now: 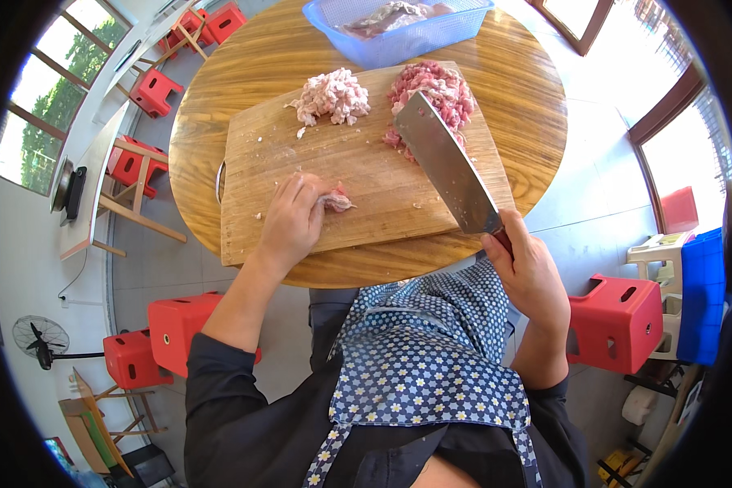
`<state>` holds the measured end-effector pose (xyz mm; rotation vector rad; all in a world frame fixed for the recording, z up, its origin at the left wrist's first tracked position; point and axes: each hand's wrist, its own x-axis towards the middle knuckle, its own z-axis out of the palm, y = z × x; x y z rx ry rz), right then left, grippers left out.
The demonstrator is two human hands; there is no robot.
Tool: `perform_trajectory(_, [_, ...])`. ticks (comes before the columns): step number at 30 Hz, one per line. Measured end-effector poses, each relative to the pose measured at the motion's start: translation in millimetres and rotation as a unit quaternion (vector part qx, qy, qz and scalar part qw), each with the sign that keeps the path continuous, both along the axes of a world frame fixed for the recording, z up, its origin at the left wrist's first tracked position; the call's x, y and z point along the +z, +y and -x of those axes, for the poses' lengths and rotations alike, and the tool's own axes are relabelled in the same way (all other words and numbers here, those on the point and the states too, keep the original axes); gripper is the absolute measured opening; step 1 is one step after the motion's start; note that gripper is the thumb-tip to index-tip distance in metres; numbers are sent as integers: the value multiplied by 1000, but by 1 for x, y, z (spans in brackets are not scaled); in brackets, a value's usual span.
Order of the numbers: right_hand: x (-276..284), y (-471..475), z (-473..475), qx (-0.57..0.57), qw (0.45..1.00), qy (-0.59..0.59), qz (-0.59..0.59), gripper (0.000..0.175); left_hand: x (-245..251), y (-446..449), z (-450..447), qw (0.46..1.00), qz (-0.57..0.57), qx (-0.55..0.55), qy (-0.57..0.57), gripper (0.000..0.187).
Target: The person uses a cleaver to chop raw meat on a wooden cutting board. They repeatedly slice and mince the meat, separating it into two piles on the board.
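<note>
My left hand (294,213) rests on the wooden cutting board (372,165) with its fingers closed on a small piece of raw meat (337,200), whose end shows at the fingertips. In my right hand (521,262) is the handle of a cleaver (448,165); its broad blade slants up and left over the board's right side. The blade's tip reaches the pile of chopped red meat (436,91) at the upper right. A pile of pale chopped fat (332,97) lies at the upper middle of the board. Small scraps are scattered about.
The board stands on a round wooden table (210,97). Behind it is a blue plastic basket (396,52) holding larger meat pieces (396,18). Red plastic stools stand at my left (183,323) and right (622,323). A metal handle (220,182) projects from the board's left edge.
</note>
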<state>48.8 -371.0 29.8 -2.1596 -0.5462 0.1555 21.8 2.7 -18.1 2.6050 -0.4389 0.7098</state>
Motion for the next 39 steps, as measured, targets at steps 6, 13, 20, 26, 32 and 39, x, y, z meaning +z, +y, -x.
perform_trajectory(6, [-3, 1, 1, -4, 1000, -2, -2, 25, 0, 1, 5, 998, -63, -12, 23, 26])
perform_trajectory(13, [-6, 0, 1, -3, 1000, -3, -5, 26, 12, 5, 1, 997, -43, -52, 40, 19])
perform_trajectory(20, [-6, -1, 0, -4, 1000, -9, 6, 26, 31, 20, -8, 902, 361, 79, 222, 11])
perform_trajectory(26, [-7, 1, 0, -10, 1000, -8, -24, 22, 69, 48, -3, 751, 601, 117, 246, 16])
perform_trajectory(32, [-7, 1, 0, -10, 1000, -2, -24, 20, 52, 36, -20, 810, 394, -38, 432, 21])
perform_trajectory(39, [-2, 3, 0, 5, 1000, -8, 2, 21, 57, 29, -42, 959, 81, 81, 258, 25])
